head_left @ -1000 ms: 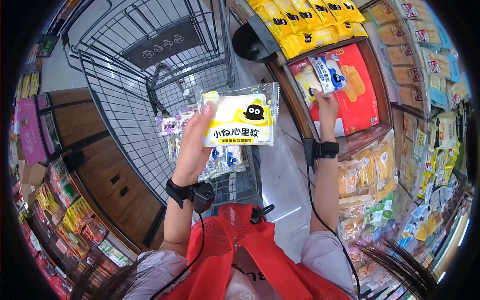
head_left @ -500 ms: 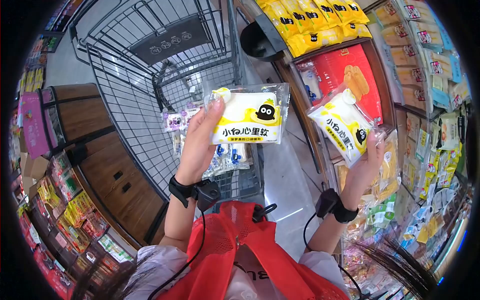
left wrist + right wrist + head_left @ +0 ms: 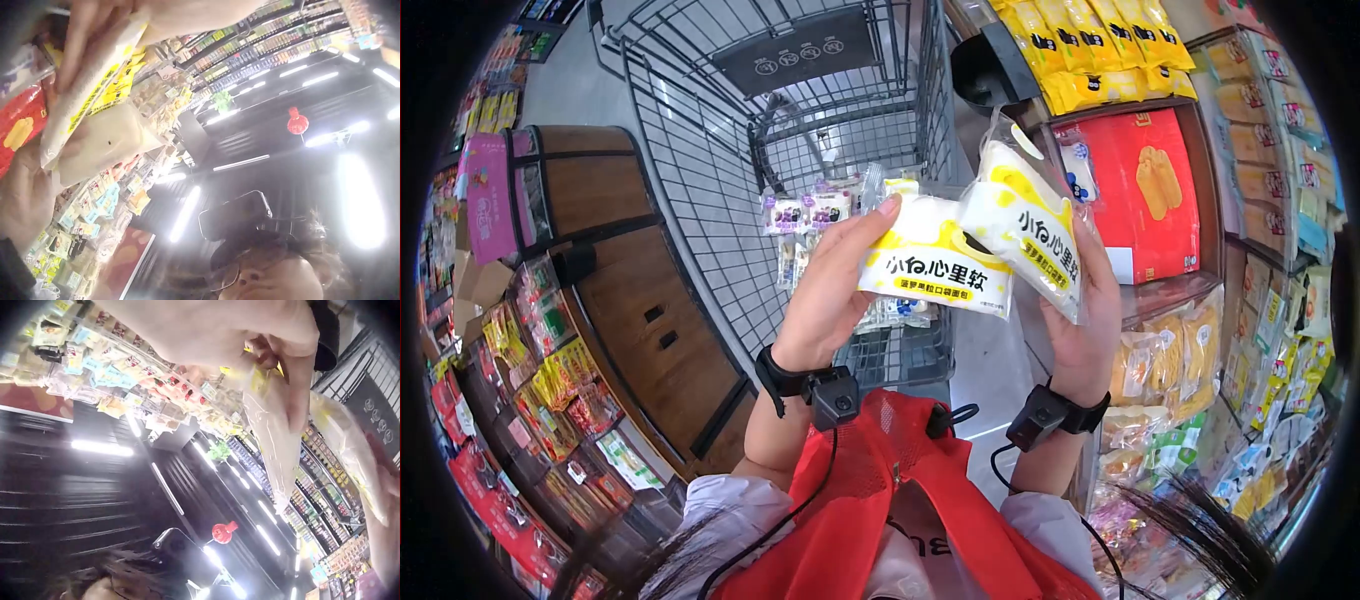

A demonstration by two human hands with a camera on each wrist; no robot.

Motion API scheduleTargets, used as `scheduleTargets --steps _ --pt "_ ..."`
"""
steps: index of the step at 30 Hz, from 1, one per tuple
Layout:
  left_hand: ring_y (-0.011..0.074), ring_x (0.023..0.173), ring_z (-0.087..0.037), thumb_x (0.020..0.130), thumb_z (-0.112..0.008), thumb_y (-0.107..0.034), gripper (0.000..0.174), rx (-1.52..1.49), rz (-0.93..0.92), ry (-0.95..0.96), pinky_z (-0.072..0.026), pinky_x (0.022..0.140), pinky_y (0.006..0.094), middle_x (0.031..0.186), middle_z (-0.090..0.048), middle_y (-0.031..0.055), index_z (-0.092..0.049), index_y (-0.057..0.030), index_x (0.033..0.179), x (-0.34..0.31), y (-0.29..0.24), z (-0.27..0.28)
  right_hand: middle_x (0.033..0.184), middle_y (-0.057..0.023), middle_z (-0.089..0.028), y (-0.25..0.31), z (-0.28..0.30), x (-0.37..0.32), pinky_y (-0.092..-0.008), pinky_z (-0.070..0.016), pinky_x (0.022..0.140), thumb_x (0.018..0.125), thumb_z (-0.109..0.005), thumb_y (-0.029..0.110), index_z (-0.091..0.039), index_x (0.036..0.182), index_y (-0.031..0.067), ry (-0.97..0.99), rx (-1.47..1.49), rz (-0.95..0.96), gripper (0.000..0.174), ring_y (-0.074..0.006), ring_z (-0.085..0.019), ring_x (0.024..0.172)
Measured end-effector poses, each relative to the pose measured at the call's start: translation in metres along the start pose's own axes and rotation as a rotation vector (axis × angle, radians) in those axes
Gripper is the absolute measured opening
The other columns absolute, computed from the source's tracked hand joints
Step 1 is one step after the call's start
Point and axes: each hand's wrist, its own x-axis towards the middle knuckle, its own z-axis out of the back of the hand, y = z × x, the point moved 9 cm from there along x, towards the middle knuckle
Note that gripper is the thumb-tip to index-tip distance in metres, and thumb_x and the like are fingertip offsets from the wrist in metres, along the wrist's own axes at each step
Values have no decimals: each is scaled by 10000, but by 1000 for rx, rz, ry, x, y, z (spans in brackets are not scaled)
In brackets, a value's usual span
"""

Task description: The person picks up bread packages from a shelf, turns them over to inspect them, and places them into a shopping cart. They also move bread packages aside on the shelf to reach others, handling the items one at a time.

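My left hand [image 3: 830, 285] pinches a yellow-and-white bread packet [image 3: 935, 262] by its left side, thumb on the front. A second packet of the same look [image 3: 1028, 222], tilted, is gripped by my right hand [image 3: 1088, 325] along its right edge. In the head view its left part overlaps the first packet's upper right corner. In the left wrist view the first packet [image 3: 94, 94] appears edge-on beside the second [image 3: 106, 144]. The right wrist view has my right hand [image 3: 250, 337] holding its packet [image 3: 272, 431], with the other packet [image 3: 353, 447] at the right.
A shopping cart [image 3: 700, 180] with several small packets [image 3: 828, 206] in it stands ahead. To the right, a shelf bin has a red card [image 3: 1145, 190] and a blue-and-white packet [image 3: 1080, 168], with yellow packets [image 3: 1095, 50] behind. Wooden cabinets [image 3: 615, 240] stand left.
My right hand has taken a packet from the shelf bin and brought it left, against the one in my left hand. In the head view the surroundings have shifted right.
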Motion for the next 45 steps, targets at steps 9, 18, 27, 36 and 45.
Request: scheduleTargets --steps 9,18,27,36,45 --pt "138 916 -637 952 -492 -349 422 -15 -21 19 -528 728 286 1058 -633 78 -536 10 1170 -3 3 7 929 -56 -637 2 -33 3 -213 -461 745 922 -560 140 -582 1014 -8 36 -541 137 176 -74 -586 830" --pt "187 1105 -563 990 -322 -451 552 -89 -97 110 -445 923 335 1250 -546 111 -426 -10 1305 -11 6 7 800 2 -557 -1 -65 -7 -196 -380 692 927 -558 161 -576 893 0 201 -748 246 167 -39 -478 765" --pt "200 1144 -532 988 -369 -405 527 -32 -176 92 -421 963 336 1259 -527 115 -403 0 1324 -23 6 18 780 1 -511 -5 -63 -12 -199 -362 683 923 -555 158 -551 838 9 241 -853 334 171 -44 -437 751" --pt "121 811 -646 982 -431 -359 416 22 -262 -103 -516 671 206 994 -645 88 -497 1 1180 -16 -1 32 948 -92 -595 -24 -28 -4 -244 -463 583 967 -442 226 -480 1060 27 321 176 -58 223 -135 -577 641" --pt "29 358 -295 1003 -366 -156 90 -783 38 477 -231 387 170 525 -332 -63 -384 -68 997 -16 28 -6 715 -67 -433 -53 -45 -18 -247 -336 425 980 -373 259 -346 992 20 506 532 -282 241 -139 -433 412"
